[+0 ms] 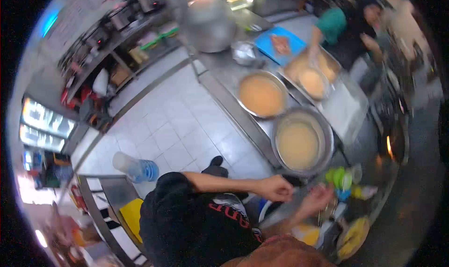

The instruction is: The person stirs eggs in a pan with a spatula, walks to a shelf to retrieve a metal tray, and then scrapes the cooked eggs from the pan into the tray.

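Observation:
My left hand [277, 188] reaches in from the left with its fingers curled closed. Whatever may be inside them is hidden. Close beside it, my right hand [318, 198] is blurred, so its fingers cannot be made out. Both are near the front rim of a large deep metal pot [276, 147] of pale beige liquid. To the right of my right hand lie green-capped bottles [339, 177] and a blue item [343, 194]. Below that hand sits a bowl with something yellow [306, 234], and to its right is a yellow oval item [354, 239].
A wide pan of orange liquid [262, 95] stands behind the pot. Across the counter, a co-worker [348, 28] reaches into a metal tray [334, 63]. A blue board [271, 44] holds raw meat. At far right, a flame [389, 146] burns. A water bottle [147, 170] stands at left.

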The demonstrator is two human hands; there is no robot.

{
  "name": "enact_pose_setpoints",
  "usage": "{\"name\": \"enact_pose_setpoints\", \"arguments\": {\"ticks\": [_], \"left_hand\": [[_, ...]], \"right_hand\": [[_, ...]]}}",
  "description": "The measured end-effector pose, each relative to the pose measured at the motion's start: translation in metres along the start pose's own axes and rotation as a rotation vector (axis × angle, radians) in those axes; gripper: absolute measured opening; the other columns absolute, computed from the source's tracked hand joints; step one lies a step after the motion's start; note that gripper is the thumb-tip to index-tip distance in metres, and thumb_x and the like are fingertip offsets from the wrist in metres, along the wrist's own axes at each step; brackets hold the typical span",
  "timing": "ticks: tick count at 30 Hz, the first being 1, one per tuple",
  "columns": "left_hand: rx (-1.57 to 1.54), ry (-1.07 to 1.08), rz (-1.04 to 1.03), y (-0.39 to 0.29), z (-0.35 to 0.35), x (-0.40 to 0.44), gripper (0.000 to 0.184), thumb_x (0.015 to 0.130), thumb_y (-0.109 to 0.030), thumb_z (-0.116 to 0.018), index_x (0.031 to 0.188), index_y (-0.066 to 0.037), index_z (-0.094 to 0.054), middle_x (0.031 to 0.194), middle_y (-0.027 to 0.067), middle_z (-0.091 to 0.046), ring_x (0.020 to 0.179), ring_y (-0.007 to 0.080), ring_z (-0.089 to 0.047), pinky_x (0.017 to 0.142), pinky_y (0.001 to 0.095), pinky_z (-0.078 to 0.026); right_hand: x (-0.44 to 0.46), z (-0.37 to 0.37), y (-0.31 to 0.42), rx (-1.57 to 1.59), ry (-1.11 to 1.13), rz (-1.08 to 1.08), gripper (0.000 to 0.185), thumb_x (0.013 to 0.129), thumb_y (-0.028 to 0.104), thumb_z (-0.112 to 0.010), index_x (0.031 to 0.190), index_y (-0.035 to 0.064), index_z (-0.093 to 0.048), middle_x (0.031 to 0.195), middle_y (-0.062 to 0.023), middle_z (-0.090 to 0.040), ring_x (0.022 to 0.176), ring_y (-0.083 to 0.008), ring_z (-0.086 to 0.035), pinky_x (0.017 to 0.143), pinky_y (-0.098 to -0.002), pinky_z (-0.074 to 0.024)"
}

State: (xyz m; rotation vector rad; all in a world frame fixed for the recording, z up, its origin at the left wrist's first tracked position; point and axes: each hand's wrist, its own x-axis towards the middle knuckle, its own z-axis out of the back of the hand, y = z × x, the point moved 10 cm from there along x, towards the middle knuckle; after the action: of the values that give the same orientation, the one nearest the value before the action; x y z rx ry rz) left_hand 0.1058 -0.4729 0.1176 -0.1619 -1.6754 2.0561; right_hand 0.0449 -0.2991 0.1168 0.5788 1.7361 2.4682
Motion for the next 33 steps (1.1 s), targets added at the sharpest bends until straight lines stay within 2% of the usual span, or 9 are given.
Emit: {"name": "enact_pose_setpoints", "arguments": {"ticks": [5, 8, 11, 14, 17, 20, 24, 27, 33], "left_hand": [[0.013, -0.355, 0.140, 0.016, 0.176, -0.169, 0.017, 0.077, -0.020, -0.067, 0.085, -0.006, -0.061, 0.064, 0.0072, -0.058, 0.056, 0.0219, -0.057, 0.055, 0.0335, -0.047], [0.186, -0.459, 0.129, 0.039, 0.268, -0.255, 0.023, 0.075, -0.021, -0.067, 0.092, -0.006, -0.060, 0.078, 0.0098, -0.059, 0.075, 0.0249, -0.060, 0.068, 0.0357, -0.048], [0.301, -0.588, 0.163, 0.079, 0.351, -0.320, 0.029, 0.069, -0.019, -0.067, 0.093, -0.005, -0.058, 0.092, 0.0121, -0.055, 0.093, 0.0294, -0.054, 0.080, 0.0396, -0.044], [0.457, -0.718, 0.402, 0.110, 0.453, -0.384, 0.024, 0.081, -0.024, -0.062, 0.096, -0.006, -0.056, 0.096, 0.0111, -0.054, 0.097, 0.0286, -0.052, 0.083, 0.0365, -0.043], [0.186, -0.734, 0.309, 0.124, 0.546, -0.419, 0.022, 0.087, -0.023, -0.056, 0.101, -0.006, -0.056, 0.094, 0.0112, -0.057, 0.091, 0.0284, -0.055, 0.079, 0.0364, -0.045], [-0.134, -0.662, 0.374, 0.140, 0.647, -0.443, 0.020, 0.090, -0.021, -0.053, 0.102, -0.004, -0.056, 0.093, 0.0139, -0.060, 0.085, 0.0297, -0.058, 0.075, 0.0368, -0.046], [0.048, -0.717, 0.408, 0.213, 0.810, -0.475, 0.022, 0.089, -0.021, -0.055, 0.099, -0.001, -0.057, 0.094, 0.0181, -0.060, 0.085, 0.0326, -0.058, 0.075, 0.0384, -0.046], [0.426, -0.704, 0.490, 0.267, 0.946, -0.487, 0.021, 0.088, -0.020, -0.056, 0.096, 0.000, -0.055, 0.089, 0.0195, -0.059, 0.079, 0.0361, -0.056, 0.070, 0.0416, -0.045], [-0.217, -0.549, 0.467, 0.263, 1.165, -0.459, 0.024, 0.091, -0.019, -0.052, 0.105, 0.000, -0.054, 0.096, 0.0172, -0.058, 0.090, 0.0267, -0.055, 0.081, 0.0346, -0.043]], "right_hand": [[-0.121, -0.393, 0.083, 0.350, 0.779, -0.124, 0.039, 0.089, 0.010, -0.055, 0.126, 0.0045, -0.046, 0.071, -0.0026, -0.051, 0.051, -0.0097, -0.047, 0.047, -0.0246, -0.0428], [-0.197, -0.608, 0.064, 0.267, 0.957, -0.127, 0.026, 0.089, 0.011, -0.056, 0.113, 0.0041, -0.052, 0.068, -0.0038, -0.049, 0.047, -0.0121, -0.047, 0.042, -0.0273, -0.0407], [-0.277, -0.787, 0.008, 0.309, 1.004, -0.484, 0.012, 0.090, 0.011, -0.053, 0.097, 0.0016, -0.054, 0.065, -0.0062, -0.048, 0.047, -0.0154, -0.049, 0.038, -0.0291, -0.0386], [-0.370, -0.872, -0.031, 0.135, 1.197, -0.830, 0.013, 0.088, 0.012, -0.050, 0.089, -0.0009, -0.051, 0.066, -0.0102, -0.051, 0.047, -0.0198, -0.051, 0.036, -0.0317, -0.0407], [-0.429, -0.938, -0.110, -0.231, 1.203, -0.998, 0.018, 0.085, 0.012, -0.048, 0.091, -0.0046, -0.050, 0.069, -0.0158, -0.054, 0.046, -0.0231, -0.053, 0.036, -0.0351, -0.0449], [-0.458, -1.030, -0.104, -0.255, 1.152, -1.020, 0.021, 0.082, 0.013, -0.049, 0.090, -0.0067, -0.052, 0.068, -0.0197, -0.056, 0.046, -0.0275, -0.055, 0.036, -0.0394, -0.0476], [-0.488, -1.207, -0.143, -0.298, 1.111, -1.053, 0.013, 0.082, 0.012, -0.052, 0.075, 0.0018, -0.053, 0.060, -0.0117, -0.052, 0.043, -0.0231, -0.051, 0.038, -0.0390, -0.0468], [-0.504, -1.352, -0.102, -0.217, 1.142, -1.128, 0.014, 0.081, 0.013, -0.052, 0.075, 0.0011, -0.053, 0.061, -0.0124, -0.053, 0.045, -0.0234, -0.052, 0.038, -0.0399, -0.0469], [-0.406, -1.622, 0.022, 0.064, 1.209, -1.088, 0.018, 0.080, 0.016, -0.056, 0.075, -0.0008, -0.055, 0.062, -0.0138, -0.055, 0.048, -0.0254, -0.056, 0.041, -0.0422, -0.0476]]}}
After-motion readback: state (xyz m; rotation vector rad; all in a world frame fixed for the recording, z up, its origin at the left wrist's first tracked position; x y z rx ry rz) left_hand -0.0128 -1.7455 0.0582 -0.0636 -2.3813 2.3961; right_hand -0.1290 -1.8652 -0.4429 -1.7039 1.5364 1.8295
